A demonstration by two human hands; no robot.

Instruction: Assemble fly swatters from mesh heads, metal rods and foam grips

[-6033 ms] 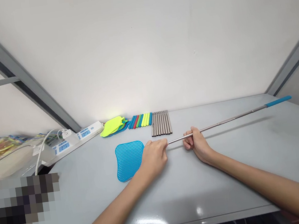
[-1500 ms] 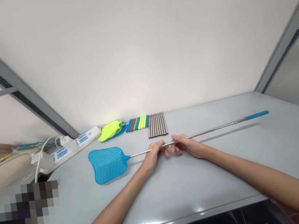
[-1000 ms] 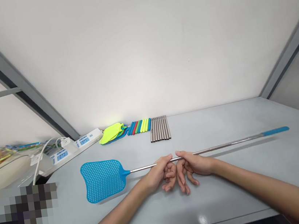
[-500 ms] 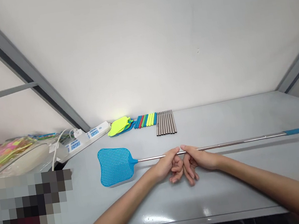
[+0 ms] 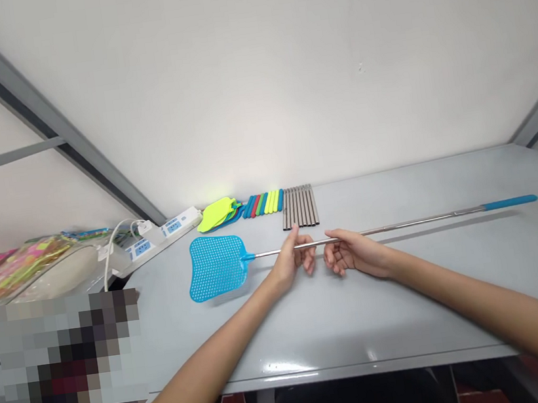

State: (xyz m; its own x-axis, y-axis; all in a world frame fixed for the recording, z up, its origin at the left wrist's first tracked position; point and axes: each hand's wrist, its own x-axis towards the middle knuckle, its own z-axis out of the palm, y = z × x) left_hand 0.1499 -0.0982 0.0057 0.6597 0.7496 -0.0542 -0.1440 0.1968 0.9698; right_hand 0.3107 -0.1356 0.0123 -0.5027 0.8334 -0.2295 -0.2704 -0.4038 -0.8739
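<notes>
A long fly swatter lies across in front of me, its blue perforated head (image 5: pixel 218 267) to the left and its blue grip (image 5: pixel 510 202) to the right. Between them runs a thin metal telescopic shaft (image 5: pixel 411 224). My left hand (image 5: pixel 291 261) is closed on the shaft a little right of the head, thumb up against it. My right hand (image 5: pixel 358 254) pinches the shaft farther right, thumb on top and the other fingers curled below. A short gap separates the hands. The swatter's shadow shows on the grey table below it.
Along the wall are stacked yellow and blue swatter heads (image 5: pixel 217 213), a row of coloured grips (image 5: pixel 263 203) and a row of metal tubes (image 5: pixel 299 207). A white power strip (image 5: pixel 159 239) with plugs and cables is at left, beside plastic-wrapped goods (image 5: pixel 30 266). The table's front edge (image 5: pixel 331 373) is near me.
My hands have drawn apart along the shaft; their fingertips were together before. The camera view has shifted slightly, and the swatter appears higher in it and nearer the tubes.
</notes>
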